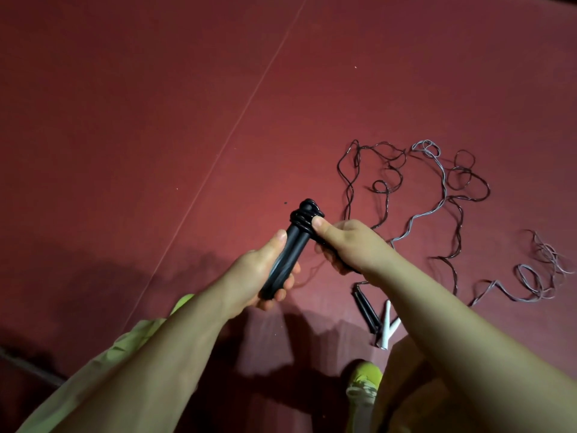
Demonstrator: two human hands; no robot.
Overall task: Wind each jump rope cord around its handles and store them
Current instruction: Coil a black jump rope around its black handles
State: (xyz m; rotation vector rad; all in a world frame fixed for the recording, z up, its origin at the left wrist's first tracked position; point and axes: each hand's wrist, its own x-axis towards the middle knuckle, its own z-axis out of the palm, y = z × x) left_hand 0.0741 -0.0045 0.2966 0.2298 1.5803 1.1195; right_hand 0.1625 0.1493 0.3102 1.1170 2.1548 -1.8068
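While gripped low by left hand (268,270), black handles (288,248) at frame centre; right hand (340,242) pinching wound cord (307,218) near top. Loose ropes (437,195) on red floor (156,104), right.

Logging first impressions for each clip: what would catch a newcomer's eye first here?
At centre, the left hand grips paired black handles while the right hand presses wound cord at their top. To the right, loose cords sprawl over the red floor, with black and white handles lying near the right forearm.
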